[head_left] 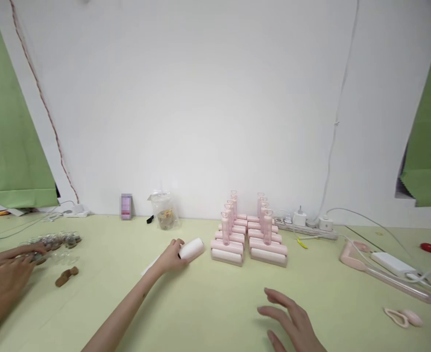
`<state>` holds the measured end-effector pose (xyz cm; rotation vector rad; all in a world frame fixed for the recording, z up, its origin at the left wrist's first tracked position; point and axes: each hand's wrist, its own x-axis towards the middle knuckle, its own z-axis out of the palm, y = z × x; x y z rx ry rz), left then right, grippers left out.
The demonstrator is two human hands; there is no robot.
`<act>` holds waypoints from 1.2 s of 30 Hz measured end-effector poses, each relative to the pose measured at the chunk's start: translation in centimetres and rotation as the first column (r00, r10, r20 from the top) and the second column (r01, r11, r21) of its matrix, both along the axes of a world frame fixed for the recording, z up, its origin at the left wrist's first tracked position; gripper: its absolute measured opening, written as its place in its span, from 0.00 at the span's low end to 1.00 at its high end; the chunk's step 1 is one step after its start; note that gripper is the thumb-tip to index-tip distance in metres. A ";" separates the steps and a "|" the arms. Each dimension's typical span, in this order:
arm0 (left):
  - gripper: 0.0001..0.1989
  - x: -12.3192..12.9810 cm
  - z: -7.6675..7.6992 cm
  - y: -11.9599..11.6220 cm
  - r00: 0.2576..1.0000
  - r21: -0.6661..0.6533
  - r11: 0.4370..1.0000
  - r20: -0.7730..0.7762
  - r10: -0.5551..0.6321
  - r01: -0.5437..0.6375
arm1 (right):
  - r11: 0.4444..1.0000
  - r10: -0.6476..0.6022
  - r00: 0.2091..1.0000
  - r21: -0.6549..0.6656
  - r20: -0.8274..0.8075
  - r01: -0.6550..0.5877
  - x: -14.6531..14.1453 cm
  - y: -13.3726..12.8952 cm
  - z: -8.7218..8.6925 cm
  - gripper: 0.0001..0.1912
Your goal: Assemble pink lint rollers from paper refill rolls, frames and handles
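Observation:
My left hand is closed around the near-left end of a white lint roller refill, which lies tilted at the table. A white strip shows behind my wrist, partly hidden by it. My right hand hovers low at the front with its fingers apart and nothing in them. Two rows of pink lint rollers stand just right of the white roll, with clear handles pointing up. On the right lies a detached pink roller frame with a long clear handle, and near it a small pink loop part.
Another person's hands work at left among small glass jars and corks. Against the wall are a phone, a plastic bag and a power strip. Cables and a white adapter lie right.

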<state>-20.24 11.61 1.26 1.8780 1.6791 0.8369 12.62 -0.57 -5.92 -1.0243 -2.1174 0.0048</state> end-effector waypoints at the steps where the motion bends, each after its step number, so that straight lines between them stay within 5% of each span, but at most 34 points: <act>1: 0.26 0.1 0.4 -1.2 0.999 -0.012 1.000 0.036 0.006 -0.005 | 0.995 0.006 0.996 -0.095 -0.089 -0.015 0.0 -0.2 0.2 0.16; 3: 0.29 0.6 1.4 -3.4 0.993 -0.029 1.000 0.121 0.013 -0.010 | 0.938 -0.074 0.937 -0.343 -0.340 -0.050 -0.4 -0.4 0.7 0.13; 6: 0.29 2.6 2.9 -5.9 0.967 -0.075 0.996 0.253 -0.025 0.045 | 0.648 -0.356 0.664 -0.686 -0.657 -0.331 -1.5 -0.5 1.7 0.19; 9: 0.24 6.7 3.8 -7.0 0.935 -0.180 0.968 0.339 -0.108 0.177 | 0.318 -0.571 0.353 -0.596 -0.741 -0.738 -1.8 -0.5 3.3 0.26; 11: 0.21 10.2 4.2 -6.9 0.915 -0.268 0.921 0.363 -0.176 0.283 | 0.203 -0.605 0.250 -0.450 -0.756 -0.869 -1.5 -0.5 4.4 0.27; 14: 0.19 15.4 4.5 -6.2 0.890 -0.399 0.820 0.371 -0.266 0.411 | 0.087 -0.602 0.222 -0.339 -0.767 -0.937 -0.8 -0.4 5.3 0.29; 16: 0.17 18.2 4.6 -5.6 0.883 -0.451 0.773 0.361 -0.299 0.446 | 0.077 -0.625 0.190 -0.302 -0.757 -0.950 -0.4 -0.3 5.2 0.28; 20: 0.16 20.4 4.7 -4.7 0.888 -0.461 0.767 0.335 -0.316 0.446 | 0.160 -0.675 0.154 -0.347 -0.721 -0.924 0.3 0.0 4.5 0.22; 25: 0.25 17.3 4.9 -3.7 0.866 -0.354 0.823 0.403 -0.295 0.445 | 0.275 -0.762 0.049 -0.392 -0.645 -0.878 0.9 0.1 4.5 0.13; 27: 0.25 15.3 4.4 -3.7 0.838 -0.230 0.872 0.461 -0.293 0.431 | 0.265 -0.773 0.020 -0.350 -0.634 -0.898 1.4 0.0 5.0 0.14; 31: 0.23 12.2 0.8 -4.4 0.817 0.007 0.953 0.513 -0.264 0.304 | 0.152 -0.768 0.057 -0.269 -0.638 -0.951 2.7 0.1 6.2 0.20; 36: 0.26 11.2 -3.9 -7.0 0.893 0.069 0.956 0.342 -0.292 0.286 | 0.222 -0.762 -0.018 -0.235 -0.647 -0.946 3.0 0.2 6.8 0.19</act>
